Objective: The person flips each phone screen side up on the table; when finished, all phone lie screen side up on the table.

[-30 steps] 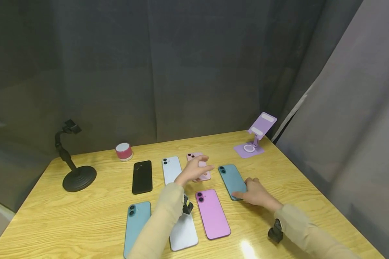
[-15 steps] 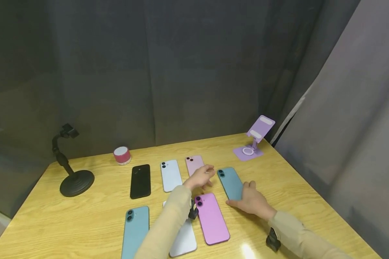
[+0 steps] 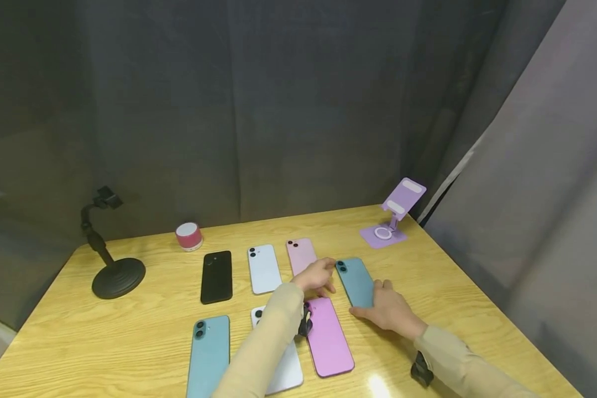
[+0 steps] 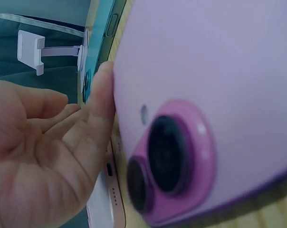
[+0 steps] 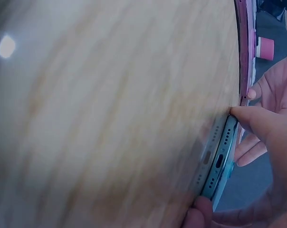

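Observation:
On the right of the table lies a teal smartphone, back up with its camera lenses at the far end. My right hand grips its near end, thumb on the left edge and fingers on the right, as the right wrist view shows around its port end. My left hand reaches over between the light pink smartphone and the magenta smartphone. Its fingertips are at the teal smartphone's upper left corner; whether they touch it is hard to tell. The left wrist view shows the left fingers extended.
Further left lie a black smartphone, a white one, a larger white one partly under my left sleeve, and another teal one. Behind stand a black stand, a pink-and-white cylinder and a purple phone stand.
My left hand has come down and moved right, toward the teal smartphone's far corner. My right hand has slid slightly nearer along that smartphone, its thumb now on the left edge.

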Tool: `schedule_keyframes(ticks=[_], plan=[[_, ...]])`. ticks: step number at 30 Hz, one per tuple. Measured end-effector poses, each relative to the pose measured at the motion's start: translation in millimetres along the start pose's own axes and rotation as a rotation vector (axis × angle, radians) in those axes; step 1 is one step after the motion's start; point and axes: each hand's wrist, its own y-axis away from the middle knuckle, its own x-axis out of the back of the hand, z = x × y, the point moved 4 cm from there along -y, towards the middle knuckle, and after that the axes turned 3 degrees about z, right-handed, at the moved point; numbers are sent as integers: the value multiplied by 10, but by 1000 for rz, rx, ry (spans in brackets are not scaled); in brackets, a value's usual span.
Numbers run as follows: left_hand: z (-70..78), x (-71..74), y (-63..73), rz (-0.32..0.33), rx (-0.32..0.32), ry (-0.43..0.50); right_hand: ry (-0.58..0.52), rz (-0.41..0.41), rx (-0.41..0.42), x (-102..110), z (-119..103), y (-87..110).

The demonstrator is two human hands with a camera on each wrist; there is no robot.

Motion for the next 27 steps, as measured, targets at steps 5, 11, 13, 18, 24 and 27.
schedule_keyframes(ticks=[5, 11, 13, 18, 24, 27], plan=[[7, -15, 2, -1, 7, 9, 10, 5, 5, 8, -18, 10], [14, -31, -36, 19, -17, -7, 11, -12, 24, 33, -36, 5], [6, -37, -56, 27, -21, -7, -3, -25, 22, 39, -37, 8], [-31, -58, -97, 41, -20, 12, -60, -30, 28, 58, -44, 42], [-51, -108, -106, 27, -2, 156, -133, -30, 31, 82, -21, 80], [-43, -148, -117, 2, 12, 256, -173, -39, 16, 106, 16, 97]])
